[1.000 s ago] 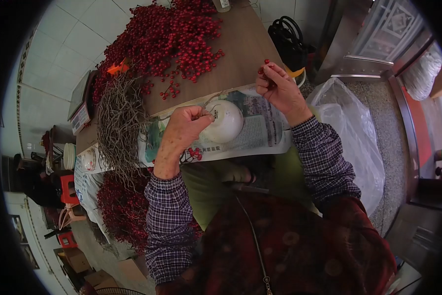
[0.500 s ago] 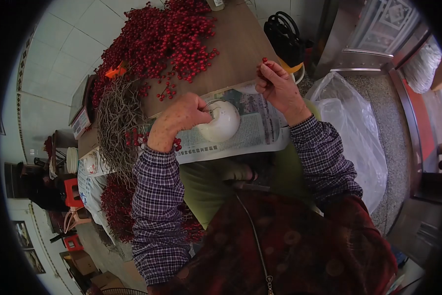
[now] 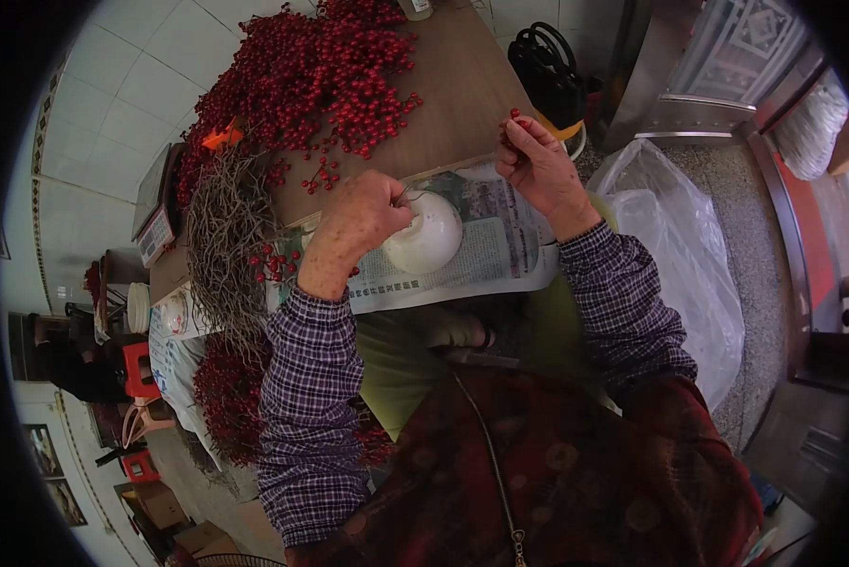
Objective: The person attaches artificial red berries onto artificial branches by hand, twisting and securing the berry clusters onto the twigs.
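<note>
A round white pot stands on a newspaper at the table's near edge. My left hand is closed at the pot's mouth, thumb and fingers pinched; what lies between the fingertips is hidden. My right hand is raised to the right of the pot, pinching a small sprig of red berries that pokes out above the fingers. Just left of my left wrist lies a small cluster of red berries.
A large heap of red berry branches covers the table's far left. Bare grey twigs hang over the left edge, by a scale. Clear plastic sheeting lies on the right, below a black bag.
My left hand has shifted slightly right and its forearm has swung right, uncovering more of the berry cluster beside it. The right hand has moved a touch to the right with its berries.
</note>
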Demonstrator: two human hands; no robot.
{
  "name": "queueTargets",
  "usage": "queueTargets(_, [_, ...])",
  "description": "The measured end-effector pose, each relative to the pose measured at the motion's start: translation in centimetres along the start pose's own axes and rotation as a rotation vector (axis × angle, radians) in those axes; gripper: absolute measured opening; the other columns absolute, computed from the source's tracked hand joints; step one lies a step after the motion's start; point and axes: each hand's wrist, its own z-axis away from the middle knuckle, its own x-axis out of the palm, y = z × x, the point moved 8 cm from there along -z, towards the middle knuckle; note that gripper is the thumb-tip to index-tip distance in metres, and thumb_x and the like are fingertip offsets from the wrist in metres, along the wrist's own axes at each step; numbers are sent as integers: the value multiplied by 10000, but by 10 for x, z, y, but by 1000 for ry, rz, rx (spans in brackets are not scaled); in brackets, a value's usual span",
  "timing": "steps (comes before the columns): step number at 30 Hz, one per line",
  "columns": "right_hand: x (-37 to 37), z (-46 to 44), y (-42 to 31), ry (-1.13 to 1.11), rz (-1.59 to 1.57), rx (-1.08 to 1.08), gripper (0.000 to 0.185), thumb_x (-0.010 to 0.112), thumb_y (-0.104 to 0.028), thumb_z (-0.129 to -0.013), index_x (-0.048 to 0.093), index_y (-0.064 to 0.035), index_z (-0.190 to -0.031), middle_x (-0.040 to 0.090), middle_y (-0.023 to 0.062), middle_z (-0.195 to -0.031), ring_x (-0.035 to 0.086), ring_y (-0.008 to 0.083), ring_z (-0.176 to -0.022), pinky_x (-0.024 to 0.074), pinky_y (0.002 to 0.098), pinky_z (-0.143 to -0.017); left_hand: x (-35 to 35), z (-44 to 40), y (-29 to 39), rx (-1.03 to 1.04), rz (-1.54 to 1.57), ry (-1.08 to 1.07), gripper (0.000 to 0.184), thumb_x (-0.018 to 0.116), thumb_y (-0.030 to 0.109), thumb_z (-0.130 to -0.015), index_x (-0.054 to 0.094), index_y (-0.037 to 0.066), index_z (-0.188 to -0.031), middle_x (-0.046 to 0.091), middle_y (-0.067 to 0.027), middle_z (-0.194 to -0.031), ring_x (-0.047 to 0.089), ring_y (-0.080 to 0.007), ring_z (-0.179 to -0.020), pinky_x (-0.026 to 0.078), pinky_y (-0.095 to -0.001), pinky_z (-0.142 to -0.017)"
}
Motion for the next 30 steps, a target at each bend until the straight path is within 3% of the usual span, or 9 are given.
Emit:
queueTargets(4, [-1, 1, 0, 0, 18, -7, 20, 644, -102, -914, 642, -94, -932, 608, 1, -793, 535, 99, -623, 449, 257, -564, -6, 4, -5, -10, -129, 118, 151, 648, 172, -693, 690, 33, -732, 631, -184, -682, 626, -369, -688, 511, -446, -695])
queueTargets(11, [-3, 2, -2, 17, 49, -13, 82, 604, -130, -944, 650, -64, -957, 573, 2, -801, 499, 111, -659, 415, 251, -579, -6, 5, -8, -51, -94, 115, 161, 646, 174, -706, 683, 20, -732, 626, -194, -678, 615, -386, -677, 504, -470, -718])
queueTargets(17, [0, 2, -2, 12, 59, -13, 52, 620, -117, -932, 644, -74, -949, 593, 0, -797, 519, 104, -638, 436, 256, -570, -5, 8, 4, 30, -43, 159, 173, 638, 173, -737, 668, 3, -734, 594, -208, -647, 600, -377, -644, 494, -453, -654])
queueTargets(20, [8, 5, -3, -39, 54, -22, 36, 637, -102, -919, 642, -81, -947, 614, 4, -797, 539, 101, -614, 459, 264, -558, -5, 10, -5, -69, 49, 131, 182, 642, 172, -754, 651, -9, -740, 569, -210, -625, 581, -370, -606, 467, -438, -606])
queueTargets(26, [23, 16, 2, -190, 43, -2, 68, 597, -94, -943, 632, -63, -992, 614, 10, -841, 546, 105, -654, 469, 258, -587, 0, 18, -20, -20, 282, 244, 206, 660, 180, -782, 637, -22, -750, 547, -188, -591, 529, -269, -503, 427, -376, -545])
queueTargets(28, [34, 25, 7, -228, 34, 23, 78, 589, -95, -948, 627, -58, -1006, 609, 11, -852, 549, 103, -672, 471, 254, -599, -4, 28, -20, -69, 313, 238, 200, 666, 168, -801, 650, -31, -806, 531, -138, -561, 493, -153, -494, 405, -332, -524])
queueTargets(30, [42, 37, 15, -193, 90, 66, 85, 578, -90, -953, 618, -50, -1017, 602, 13, -868, 549, 99, -699, 466, 240, -617, -7, 38, -21, -93, 391, 239, 189, 670, 156, -816, 662, -33, -830, 531, -85, -558, 464, -104, -507, 387, -300, -513])
